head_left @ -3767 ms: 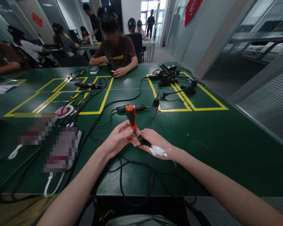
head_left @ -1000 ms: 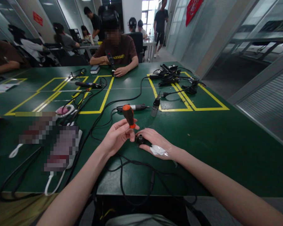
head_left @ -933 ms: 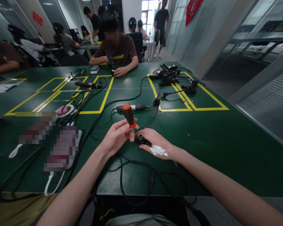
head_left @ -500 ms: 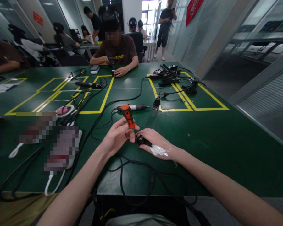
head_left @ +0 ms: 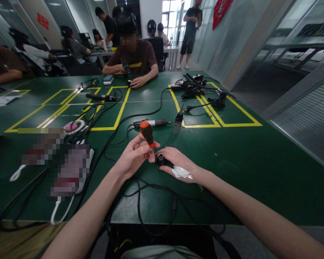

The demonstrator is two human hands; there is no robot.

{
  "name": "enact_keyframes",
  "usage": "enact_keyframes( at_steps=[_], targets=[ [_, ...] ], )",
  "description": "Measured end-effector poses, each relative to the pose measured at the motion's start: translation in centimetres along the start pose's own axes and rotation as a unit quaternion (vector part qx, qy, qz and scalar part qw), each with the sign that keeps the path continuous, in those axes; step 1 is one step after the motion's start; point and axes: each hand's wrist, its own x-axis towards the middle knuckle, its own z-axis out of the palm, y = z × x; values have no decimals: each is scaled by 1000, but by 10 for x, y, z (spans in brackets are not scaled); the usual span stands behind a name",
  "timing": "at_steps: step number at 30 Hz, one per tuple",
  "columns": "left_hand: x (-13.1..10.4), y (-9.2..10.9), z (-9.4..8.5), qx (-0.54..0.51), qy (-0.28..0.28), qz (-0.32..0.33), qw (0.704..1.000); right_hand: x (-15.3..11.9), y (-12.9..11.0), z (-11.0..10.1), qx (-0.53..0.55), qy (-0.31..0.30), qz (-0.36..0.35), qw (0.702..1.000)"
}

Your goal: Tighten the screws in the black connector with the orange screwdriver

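My left hand (head_left: pixel 133 156) grips an orange and black screwdriver (head_left: pixel 146 132), its handle up and its shaft pointing down beside a small black round part (head_left: pixel 160 160). My right hand (head_left: pixel 178 162) curls its fingers and thumb around that part on the green table; white material under clear film covers the back of this hand. Whether the screwdriver tip touches the part cannot be made out. Behind my hands lies a silver and black electric screwdriver (head_left: pixel 153 123). A black and clear pointed tool (head_left: pixel 178 120) stands to its right.
Cables (head_left: pixel 156 187) run across the green table (head_left: pixel 245 172). Two devices with blurred screens (head_left: pixel 70 169) lie at the left. Black tools and cords (head_left: pixel 193 86) are piled at the back right. A person (head_left: pixel 136 54) works across the table; others are behind.
The screwdriver's handle has turned and shifted slightly in my left hand. My right hand stays around the black part. The standing person in the background has moved a little.
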Motion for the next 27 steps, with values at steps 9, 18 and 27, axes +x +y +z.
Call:
enact_keyframes(
  at_steps=[9, 18, 27],
  targets=[
    [1, 1, 1, 4, 17, -10, 1000, 1, -2, -3, 0, -3, 5, 1000],
    [0, 1, 0, 12, -4, 1, 1000, 1, -2, -2, 3, 0, -3, 1000],
    [0, 0, 1, 21, 0, -5, 1000, 1, -5, -4, -13, -6, -6, 1000]
  ],
)
